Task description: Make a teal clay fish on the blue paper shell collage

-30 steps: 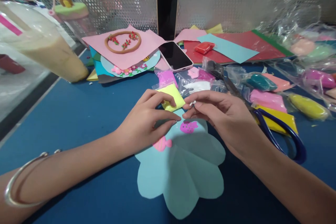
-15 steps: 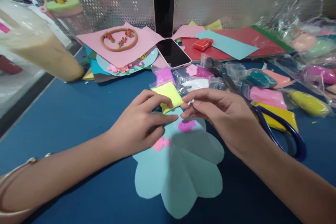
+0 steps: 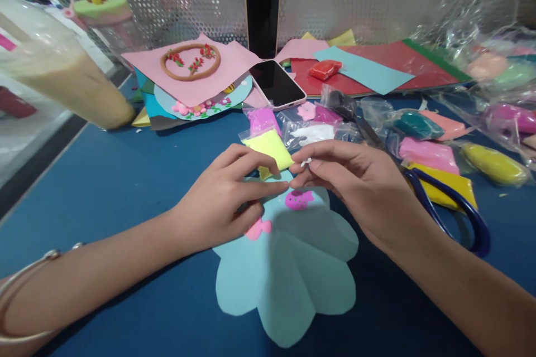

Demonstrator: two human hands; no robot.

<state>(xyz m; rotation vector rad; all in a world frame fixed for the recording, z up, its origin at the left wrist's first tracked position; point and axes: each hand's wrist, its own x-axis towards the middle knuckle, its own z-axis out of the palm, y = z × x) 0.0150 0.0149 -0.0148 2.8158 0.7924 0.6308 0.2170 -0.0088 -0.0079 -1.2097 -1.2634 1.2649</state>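
Observation:
A light blue scalloped paper (image 3: 288, 284) lies on the dark blue table. On it are a purple fish (image 3: 298, 199) and a pink fish (image 3: 258, 228). My left hand (image 3: 230, 195) rests over the paper's upper left, fingers spread, index and middle fingertips pointing right, partly covering the pink fish. Between the thumb and index finger of my right hand (image 3: 347, 175) is a small white clay piece (image 3: 306, 162), above the purple fish. Just behind my hands sits a yellow clay packet (image 3: 270, 148).
Blue-handled scissors (image 3: 481, 228) and several clay packets (image 3: 429, 155) lie at the right. Behind are a flat phone (image 3: 278, 83), an upright phone (image 3: 262, 5) and pink paper (image 3: 188, 86). A drink cup (image 3: 62, 72) stands at the left.
The fingertips of my left hand have shifted slightly right, nearer my right hand. My right hand keeps its pinch almost in place.

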